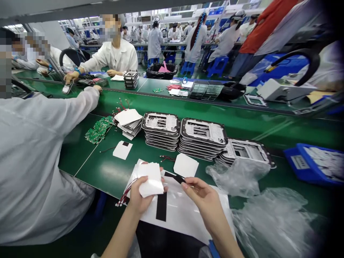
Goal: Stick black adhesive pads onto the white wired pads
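Observation:
My left hand is closed around a small stack of white panels, with red and black wires hanging below it. The thumb lies on top of the stack. My right hand pinches the end of a black strip between thumb and fingertips, just right of the stack. Under both hands lies a white glossy sheet with another black strip on it. A white panel with wires rests behind my right hand. Farther left is a white panel bearing a black patch.
Stacked frames stand behind the hands, beside a pile of white panels and green circuit boards. Plastic bags and a blue bin are at right. A person's sleeve reaches across at left.

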A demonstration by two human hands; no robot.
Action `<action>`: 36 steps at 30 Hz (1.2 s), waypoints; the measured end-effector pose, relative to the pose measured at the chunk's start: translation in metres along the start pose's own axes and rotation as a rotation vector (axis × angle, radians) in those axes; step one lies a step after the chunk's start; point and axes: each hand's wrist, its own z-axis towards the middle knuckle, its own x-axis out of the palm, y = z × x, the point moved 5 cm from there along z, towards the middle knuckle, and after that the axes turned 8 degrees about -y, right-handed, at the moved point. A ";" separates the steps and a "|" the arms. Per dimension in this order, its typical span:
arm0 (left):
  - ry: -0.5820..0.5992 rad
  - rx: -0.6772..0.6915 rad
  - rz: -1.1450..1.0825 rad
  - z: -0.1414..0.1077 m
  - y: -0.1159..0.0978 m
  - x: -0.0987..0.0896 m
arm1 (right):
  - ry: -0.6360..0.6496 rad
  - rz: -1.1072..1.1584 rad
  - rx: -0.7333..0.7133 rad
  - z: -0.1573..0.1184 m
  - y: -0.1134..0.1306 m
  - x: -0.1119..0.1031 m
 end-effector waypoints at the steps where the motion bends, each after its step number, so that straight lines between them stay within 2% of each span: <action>1: 0.054 -0.017 0.007 -0.006 0.002 0.005 | 0.001 0.027 0.009 -0.004 0.008 -0.003; 4: 0.185 -0.038 0.040 -0.022 0.010 0.022 | 0.007 0.061 -0.050 -0.014 0.034 -0.009; 7: 0.245 -0.040 0.051 -0.031 0.017 0.036 | -0.003 0.051 -0.138 -0.020 0.052 -0.012; 12: 0.244 -0.019 0.062 -0.033 0.023 0.048 | 0.038 -0.041 -0.104 -0.021 0.048 -0.018; 16: 0.276 -0.002 0.065 -0.038 0.022 0.055 | 0.021 -0.043 -0.127 -0.024 0.047 -0.026; 21: 0.258 -0.018 0.082 -0.046 0.022 0.053 | 0.020 -0.089 -0.105 -0.037 0.061 -0.020; 27: 0.188 -0.017 0.169 -0.059 0.019 0.043 | 0.070 0.099 -0.012 -0.061 0.086 0.006; 32: 0.151 -0.052 0.205 -0.064 0.020 0.035 | 0.091 0.149 0.111 -0.065 0.086 0.012; 36: 0.161 -0.048 0.233 -0.068 0.018 0.038 | 0.066 0.154 0.165 -0.064 0.085 0.012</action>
